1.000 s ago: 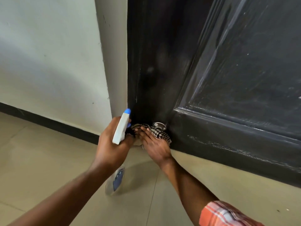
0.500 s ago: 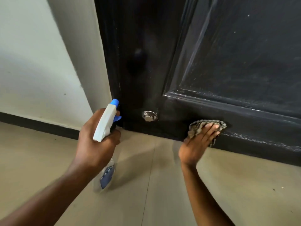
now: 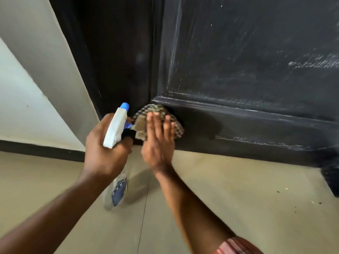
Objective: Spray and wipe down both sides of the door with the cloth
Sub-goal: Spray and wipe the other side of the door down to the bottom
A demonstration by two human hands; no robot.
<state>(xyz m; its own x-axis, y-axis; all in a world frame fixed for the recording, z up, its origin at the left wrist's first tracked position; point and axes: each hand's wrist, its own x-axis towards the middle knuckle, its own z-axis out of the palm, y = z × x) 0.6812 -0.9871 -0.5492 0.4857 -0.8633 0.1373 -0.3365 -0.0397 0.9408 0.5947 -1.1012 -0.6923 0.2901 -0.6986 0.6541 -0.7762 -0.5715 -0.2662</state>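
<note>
- One door is seen, black and panelled, filling the upper right; its face is streaked with pale smears, and one raised moulding is run along the foot of the sunken panel
- One cloth, checked in brown and cream, is pressed against the door's bottom rail, right at the lower left corner of the panel and just under the moulding
- The right hand is laid flat over the cloth, fingers straight and a little apart, nothing curled; the cloth is pinned to the wood by palm and fingers alone, and the hand is blurred
- One spray bottle is gripped by the left hand, the fingers wrapped tight round its neck; the white trigger head with its blue nozzle is aimed up at the door, just beside the cloth, while the clear body with a blue label hangs below the fist, above the floor
- Two hands and two bare forearms are counted, and one patch of reddish checked sleeve is caught at the bottom edge on the right arm
- The floor is shown in pale tile, crossed by one grout line below the hands; a few dark specks are scattered at the right
- One white wall is seen at the left, one dark skirting strip along its foot, and one dark door frame between wall and door
</note>
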